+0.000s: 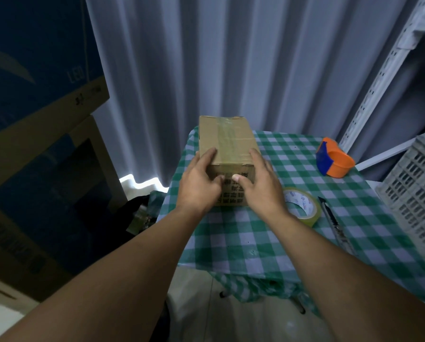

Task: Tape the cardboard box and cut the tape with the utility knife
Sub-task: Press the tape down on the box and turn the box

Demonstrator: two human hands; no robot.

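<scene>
Our left hand (200, 180) and right hand (259, 183) clasp the near end of the cardboard box (227, 149), fingers spread over its top corners and thumbs on the printed front face. The box stands on the tabletop (256, 243), its long axis and taped seam running away from us. The tape roll (303, 206) and utility knife (335, 223) lie just right of our right hand, the nearer one.

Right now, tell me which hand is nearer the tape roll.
Right. The right hand grips the cardboard box's near right corner, its wrist just beside the tape roll. The left hand holds the box's left side, farther away.
</scene>
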